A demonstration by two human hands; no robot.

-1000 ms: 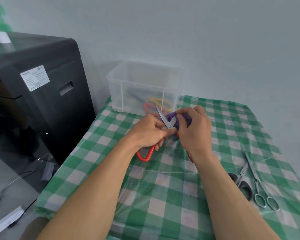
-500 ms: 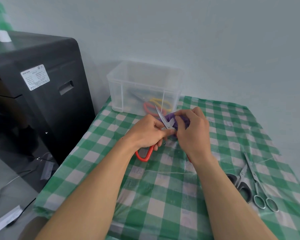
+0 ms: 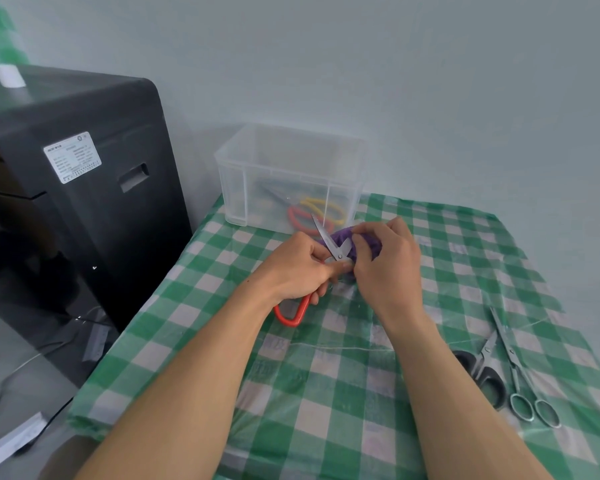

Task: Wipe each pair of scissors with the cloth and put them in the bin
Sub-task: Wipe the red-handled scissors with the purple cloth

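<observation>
The red scissors (image 3: 328,239) are held just above the tabletop (image 3: 326,393), in front of the clear bin (image 3: 284,168). Their blades are a little open and point up at the bin. The left hand (image 3: 298,271) has its grip tight round the red handle. The right hand (image 3: 385,268) has its grip tight on the purple cloth (image 3: 340,236), which touches the blades. Yellow and red handles (image 3: 323,207) show inside the bin. Black scissors (image 3: 482,368) and silver scissors (image 3: 515,372) lie side by side on the right of the tabletop. A black machine (image 3: 77,202) stands on the left.
</observation>
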